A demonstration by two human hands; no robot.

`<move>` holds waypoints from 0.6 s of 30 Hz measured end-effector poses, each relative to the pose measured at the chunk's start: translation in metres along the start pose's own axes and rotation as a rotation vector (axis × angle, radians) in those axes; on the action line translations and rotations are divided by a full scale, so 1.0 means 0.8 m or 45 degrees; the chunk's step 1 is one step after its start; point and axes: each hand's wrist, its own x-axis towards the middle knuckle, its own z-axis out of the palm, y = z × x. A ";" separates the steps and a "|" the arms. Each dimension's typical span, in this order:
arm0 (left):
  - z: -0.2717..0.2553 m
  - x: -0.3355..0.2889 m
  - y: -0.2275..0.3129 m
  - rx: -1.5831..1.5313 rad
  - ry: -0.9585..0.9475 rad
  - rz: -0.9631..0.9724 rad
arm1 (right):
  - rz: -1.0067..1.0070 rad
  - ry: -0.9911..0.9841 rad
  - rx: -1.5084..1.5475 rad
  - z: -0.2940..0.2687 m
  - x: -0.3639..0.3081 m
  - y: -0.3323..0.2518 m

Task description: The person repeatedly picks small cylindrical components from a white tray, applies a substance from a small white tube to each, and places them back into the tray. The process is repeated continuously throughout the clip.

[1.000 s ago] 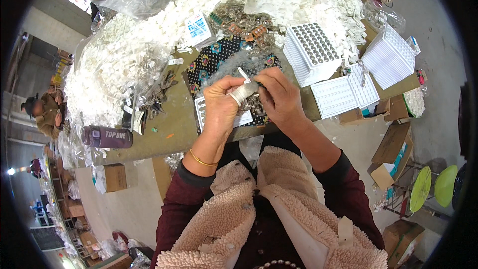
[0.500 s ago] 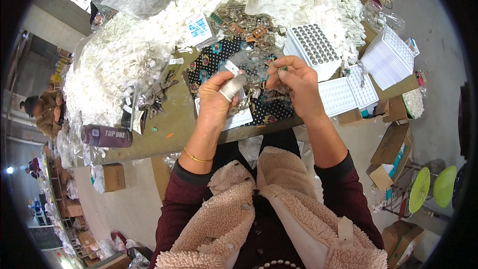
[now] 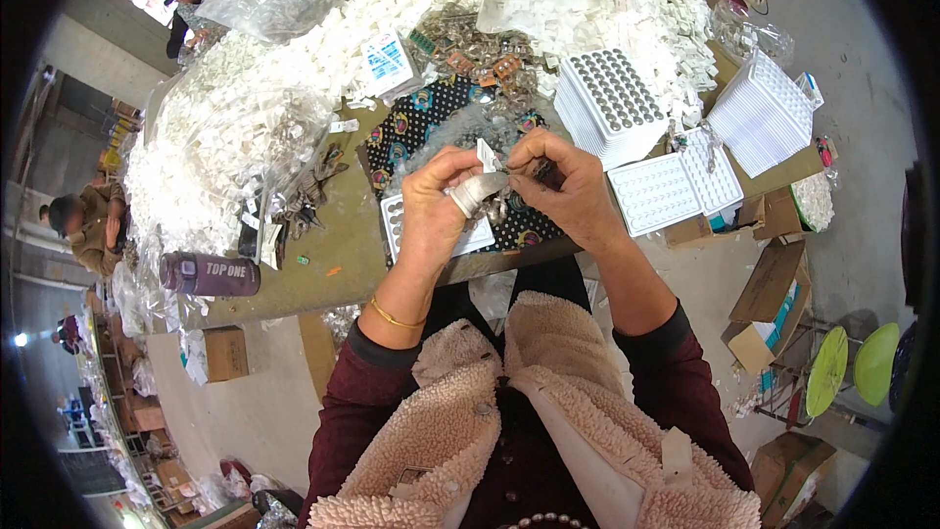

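Both hands meet over a black dotted cloth (image 3: 397, 132) at the near part of the table. My left hand (image 3: 438, 201), one finger wrapped in white tape, pinches a small white card (image 3: 486, 153). Close against it, my right hand (image 3: 566, 188) is closed, its thumb and fingertips together at the card's lower end. Small metallic bits show between the hands, but what the right fingertips grip is too small to tell. Beneath the left hand lies a white tray (image 3: 394, 225), partly covered by it. Clear plastic and loose metal pieces (image 3: 494, 108) lie just beyond the hands.
White trays bearing round metal pieces (image 3: 612, 98) are stacked at right, near flat white trays (image 3: 654, 194) and another tray stack (image 3: 762, 116). Heaped white cards (image 3: 220, 152) cover the table's far and left parts. A purple bottle (image 3: 211, 274) lies at the left edge. Other people sit around.
My right hand has come down and left to meet the left hand. The left hand has moved slightly right and down, and the white card now stands more upright.
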 end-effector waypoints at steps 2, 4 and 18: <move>0.001 -0.001 0.001 0.041 0.007 0.017 | 0.028 0.044 0.100 -0.001 -0.001 -0.001; 0.002 -0.001 0.001 0.044 0.024 0.044 | -0.070 -0.034 0.012 -0.004 0.001 -0.001; 0.006 -0.004 0.016 0.025 -0.041 -0.062 | -0.280 -0.137 -0.005 -0.005 0.003 -0.003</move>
